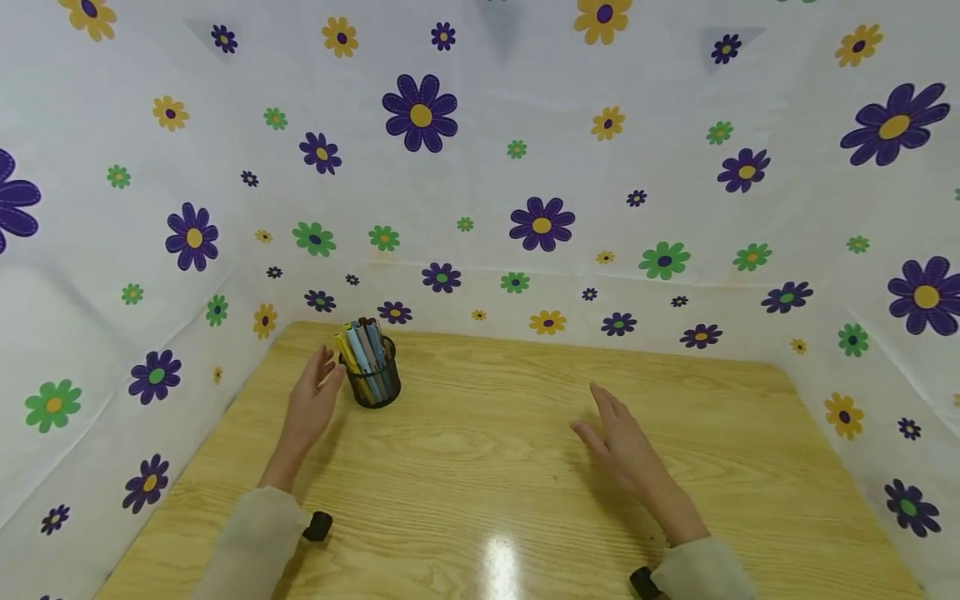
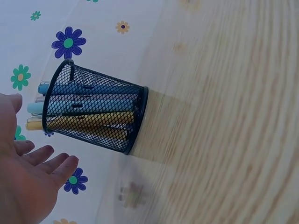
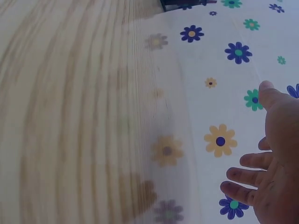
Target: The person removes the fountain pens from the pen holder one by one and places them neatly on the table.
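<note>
A black mesh pen holder (image 1: 377,386) stands upright near the back left of the wooden table. Yellow, blue and grey pens (image 1: 363,348) fill it, their tops sticking out above the rim. My left hand (image 1: 311,404) is just left of the holder, fingers relaxed and nothing in the palm. In the left wrist view the same hand (image 2: 32,172) has its fingertips close to the mesh cup (image 2: 93,107). Farther right, my right hand (image 1: 626,446) hovers over the table with fingers extended and thumb apart, holding nothing; the right wrist view shows its loosely spread fingers (image 3: 247,176).
The light wooden table (image 1: 480,442) reaches back to a white cloth wall (image 1: 465,175) printed with purple, green and yellow flowers. Similar cloth stands along the left and right sides. A dark wrist device (image 1: 318,526) sits by the left sleeve, another (image 1: 643,582) by the right.
</note>
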Motion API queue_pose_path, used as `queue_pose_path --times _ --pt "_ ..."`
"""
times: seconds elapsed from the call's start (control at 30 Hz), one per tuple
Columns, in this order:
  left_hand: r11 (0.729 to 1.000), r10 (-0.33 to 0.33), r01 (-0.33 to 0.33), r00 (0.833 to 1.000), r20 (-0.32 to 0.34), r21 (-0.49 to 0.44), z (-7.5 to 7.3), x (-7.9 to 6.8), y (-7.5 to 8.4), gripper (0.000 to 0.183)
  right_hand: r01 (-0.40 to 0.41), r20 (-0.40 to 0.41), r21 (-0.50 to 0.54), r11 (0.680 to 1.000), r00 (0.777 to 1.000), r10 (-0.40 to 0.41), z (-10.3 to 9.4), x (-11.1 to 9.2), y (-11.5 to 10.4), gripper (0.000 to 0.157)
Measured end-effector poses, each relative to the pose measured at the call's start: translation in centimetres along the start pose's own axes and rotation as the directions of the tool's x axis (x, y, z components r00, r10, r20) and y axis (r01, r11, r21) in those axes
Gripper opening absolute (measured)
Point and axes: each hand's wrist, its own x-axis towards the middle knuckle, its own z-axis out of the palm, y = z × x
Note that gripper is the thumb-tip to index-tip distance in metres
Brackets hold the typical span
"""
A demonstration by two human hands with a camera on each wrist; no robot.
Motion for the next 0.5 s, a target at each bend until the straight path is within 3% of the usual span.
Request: queue_pose_path --times 0.5 --pt "0.990 -0.065 0.068 0.997 0.031 -0.123 1.7 1.2 -0.4 0.067 0.017 0.052 0.034 0.999 0.998 -0.019 1.7 0.8 -1.5 0.078"
